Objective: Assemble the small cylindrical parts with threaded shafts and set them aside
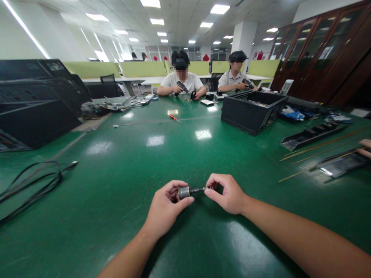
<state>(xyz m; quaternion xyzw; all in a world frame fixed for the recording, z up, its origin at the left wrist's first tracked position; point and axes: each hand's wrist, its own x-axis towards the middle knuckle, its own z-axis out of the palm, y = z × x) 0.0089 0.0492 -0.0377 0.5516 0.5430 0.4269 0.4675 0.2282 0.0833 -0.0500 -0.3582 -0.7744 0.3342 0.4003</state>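
A small metal cylinder with a thin dark shaft, which looks like a small motor [184, 192], is held level just above the green table [139, 162]. My left hand [166, 208] is closed around the thick silver body, with the thumb below and the fingers behind it. At the other end, my right hand [224, 193] pinches the tip of the shaft between thumb and forefinger. Whatever small part sits at that tip is mostly covered by the fingers.
Black cables [43, 181] lie to the left. A red screwdriver [174, 118] rests farther back. A black computer case [252, 110] stands at the back right, near thin brass-coloured rods [307, 150]. Two people sit across, holding power drills [182, 86]; another person's hand [365, 148] shows at far right.
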